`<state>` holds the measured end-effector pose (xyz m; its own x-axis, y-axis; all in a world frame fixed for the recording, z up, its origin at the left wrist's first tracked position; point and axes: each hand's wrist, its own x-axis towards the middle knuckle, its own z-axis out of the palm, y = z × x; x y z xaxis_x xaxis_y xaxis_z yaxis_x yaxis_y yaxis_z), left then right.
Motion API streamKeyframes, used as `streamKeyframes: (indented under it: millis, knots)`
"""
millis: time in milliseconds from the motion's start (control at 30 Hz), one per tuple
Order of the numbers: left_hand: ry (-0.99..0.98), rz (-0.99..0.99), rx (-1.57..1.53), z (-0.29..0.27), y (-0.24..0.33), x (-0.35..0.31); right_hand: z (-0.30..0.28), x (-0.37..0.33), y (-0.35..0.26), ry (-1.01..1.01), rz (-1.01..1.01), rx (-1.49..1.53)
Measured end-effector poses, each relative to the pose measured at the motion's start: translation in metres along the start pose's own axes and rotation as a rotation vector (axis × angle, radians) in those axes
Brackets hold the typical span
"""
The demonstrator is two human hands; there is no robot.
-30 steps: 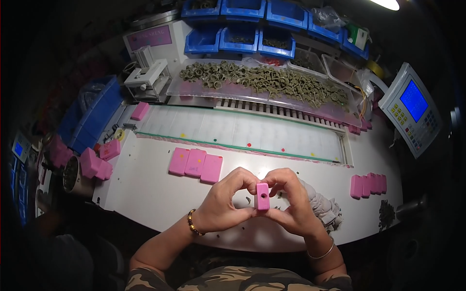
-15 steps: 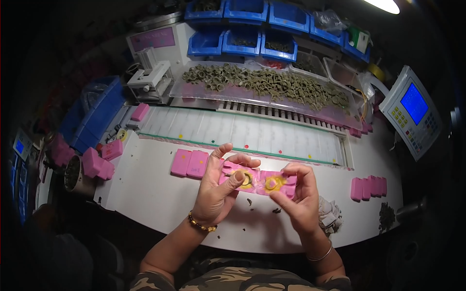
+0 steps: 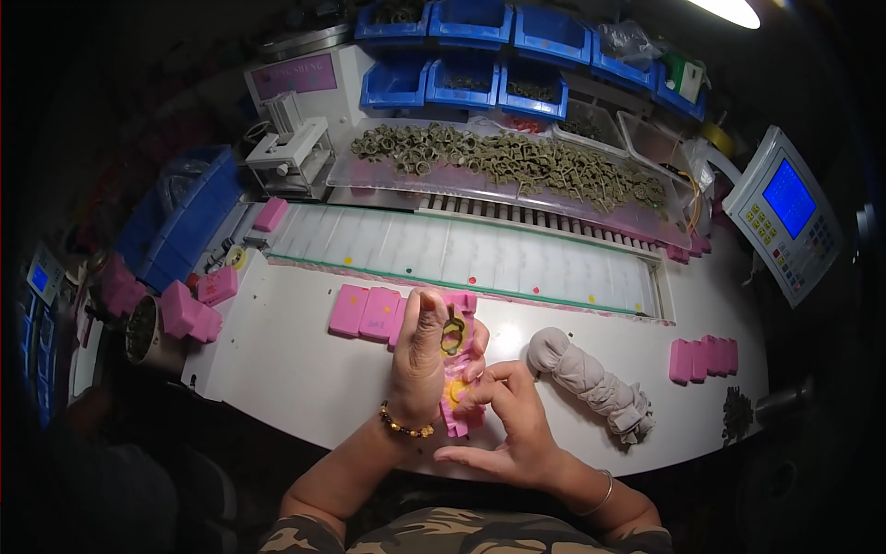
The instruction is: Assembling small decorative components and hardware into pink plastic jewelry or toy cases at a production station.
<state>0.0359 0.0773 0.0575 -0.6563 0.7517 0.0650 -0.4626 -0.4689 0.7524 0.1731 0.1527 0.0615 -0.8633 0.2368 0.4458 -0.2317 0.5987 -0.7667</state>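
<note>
My left hand (image 3: 418, 374) is wrapped round a pink rubber mold (image 3: 456, 367) that lies opened out, one half above the other. A dark green ring-shaped wax piece (image 3: 452, 334) sits in the yellowish cavity of the upper half. On the lower half, another yellow patch (image 3: 456, 393) surrounds the cavity. My right hand (image 3: 521, 429) has its fingertips at that lower half, with its thumb stretched out apart below and nothing visible in its grasp. Just beyond my left hand, several closed pink molds (image 3: 378, 312) lie side by side.
A twisted grey cloth (image 3: 591, 383) lies right of my hands. Several pink molds (image 3: 703, 358) stand farther right, under a control panel (image 3: 784, 203). Behind runs a white strip with a green edge (image 3: 443, 245), then a clear tray (image 3: 341, 175) of green wax pieces below blue bins (image 3: 392, 85).
The mold has turned from lying crosswise between both hands to upright in my left hand. My right hand has let go of its end and moved lower, uncovering the grey cloth.
</note>
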Motion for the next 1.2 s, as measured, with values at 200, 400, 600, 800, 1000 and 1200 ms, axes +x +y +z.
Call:
streamKeyframes:
  millis: [200, 400, 600, 800, 1000, 1200]
  knots:
    - [0.05, -0.092, 0.082, 0.008, 0.01, -0.004, -0.025, 0.022, -0.007, 0.219, -0.104, -0.063]
    - [0.024, -0.087, 0.202, -0.001, -0.003, 0.003, -0.024, 0.03, -0.003, 0.204, -0.234, -0.205]
    - [0.154, -0.012, 0.204, -0.007, -0.015, 0.007, -0.015, 0.035, -0.006, 0.174, -0.183, -0.261]
    - [0.084, 0.065, 0.327, -0.009, -0.016, 0.003, -0.014, 0.038, -0.003, 0.167, -0.115, -0.257]
    - [0.065, 0.206, 0.527, -0.025, -0.023, 0.003, -0.016, 0.037, -0.003, 0.061, 0.079, 0.05]
    - [0.166, -0.08, 0.114, -0.024, 0.001, 0.009, -0.034, 0.031, -0.005, 0.219, -0.207, -0.039]
